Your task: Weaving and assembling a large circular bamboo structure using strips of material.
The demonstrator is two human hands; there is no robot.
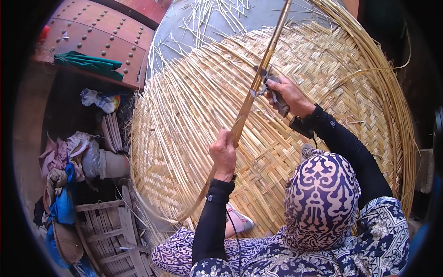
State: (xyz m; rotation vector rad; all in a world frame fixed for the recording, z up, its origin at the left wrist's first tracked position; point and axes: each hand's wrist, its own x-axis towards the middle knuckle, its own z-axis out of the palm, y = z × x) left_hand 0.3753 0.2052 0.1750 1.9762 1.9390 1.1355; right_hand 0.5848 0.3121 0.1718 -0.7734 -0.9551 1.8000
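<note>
My left hand (224,154) is closed around a long, flattened cane strip (244,115), which runs diagonally up to the top edge and curves down below my fist. My right hand (288,97) grips a dark, worn hand tool (278,100) with grey cloth on it, against the strip above my left hand. Both hands are over a large woven mat (360,92) of pale gold cane, with many loose lengthwise strips (175,101) on its left part. My patterned knee (322,194) is bent at lower right, and a shoe (244,224) shows behind my left forearm.
A studded reddish wooden panel (97,32) with green cloth (87,62) stands at upper left. A bucket (113,164), bags, cloths and a slatted wooden piece (101,231) crowd the left side. Grey floor (175,41) with scattered straws lies beyond the mat; long strips curve along its right edge.
</note>
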